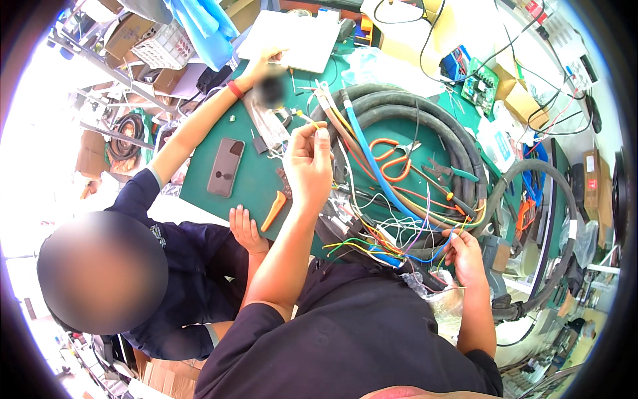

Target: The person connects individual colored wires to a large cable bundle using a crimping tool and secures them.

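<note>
"Where are the wires [385,245] lying?"
"They're fanning out at the green table's [256,193] near edge, beside the coiled cable [392,100]."
"And the hands?"
"The right hand [463,256] is pinching a blue wire [425,259], probably keeping it apart from the tangle. The left hand [309,166] is hovering, apparently gripping a thin yellow wire [307,119] by fingertip, perhaps because it's so fine."
"Why are the orange pliers [407,152] lying inside the coil?"
"Presumably they're resting there for easy reach."

There are four hands [310,154], one phone [226,167], one red wristband [235,89] and one pair of green-handled pliers [463,174].
</note>
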Demonstrator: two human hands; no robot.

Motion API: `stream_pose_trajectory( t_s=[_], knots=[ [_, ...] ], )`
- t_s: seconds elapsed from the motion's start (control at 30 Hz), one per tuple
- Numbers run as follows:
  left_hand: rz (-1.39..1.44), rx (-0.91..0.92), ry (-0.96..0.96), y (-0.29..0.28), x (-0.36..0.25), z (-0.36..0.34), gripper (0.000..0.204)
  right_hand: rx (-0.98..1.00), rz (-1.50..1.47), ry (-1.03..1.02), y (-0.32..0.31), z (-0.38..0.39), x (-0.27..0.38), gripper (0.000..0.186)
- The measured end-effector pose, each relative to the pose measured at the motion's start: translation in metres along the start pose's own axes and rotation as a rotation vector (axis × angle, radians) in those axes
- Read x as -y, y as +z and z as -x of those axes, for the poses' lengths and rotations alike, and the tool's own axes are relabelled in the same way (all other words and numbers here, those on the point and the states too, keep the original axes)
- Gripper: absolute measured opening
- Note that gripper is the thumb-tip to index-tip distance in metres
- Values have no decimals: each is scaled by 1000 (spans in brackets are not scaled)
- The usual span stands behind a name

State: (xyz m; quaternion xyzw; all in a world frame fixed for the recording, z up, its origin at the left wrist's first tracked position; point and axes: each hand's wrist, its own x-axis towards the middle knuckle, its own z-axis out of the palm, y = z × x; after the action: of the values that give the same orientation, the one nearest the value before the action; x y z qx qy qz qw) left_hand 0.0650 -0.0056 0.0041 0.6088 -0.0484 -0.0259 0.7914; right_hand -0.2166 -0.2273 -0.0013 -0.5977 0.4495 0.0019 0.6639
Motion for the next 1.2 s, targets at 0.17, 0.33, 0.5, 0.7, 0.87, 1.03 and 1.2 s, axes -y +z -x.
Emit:
stream_pose_trajectory(
  t_s=[0.17,0.33,0.5,0.7,0.87,1.03,1.2],
  knots=[
    [113,-2,-63,-2,4,-7,15,5,-10,-5,-1,0,-1,19],
    [352,-49,-258,-8,9,-10,15,-3,-8,5,2,2,2,19],
    [451,-54,-288,-13,14,-10,19,2,3,-7,0,1,1,19],
    [487,-65,-263,-13,12,-10,18,12,5,-23,0,1,-1,19],
    [493,-43,-253,-14,12,-10,17,2,26,-19,1,3,1,20],
    [487,-46,-250,-15,13,-9,18,11,23,-26,0,2,-1,21],
    [487,-55,-252,-16,11,-9,18,13,26,-23,2,4,2,19]
  ],
)
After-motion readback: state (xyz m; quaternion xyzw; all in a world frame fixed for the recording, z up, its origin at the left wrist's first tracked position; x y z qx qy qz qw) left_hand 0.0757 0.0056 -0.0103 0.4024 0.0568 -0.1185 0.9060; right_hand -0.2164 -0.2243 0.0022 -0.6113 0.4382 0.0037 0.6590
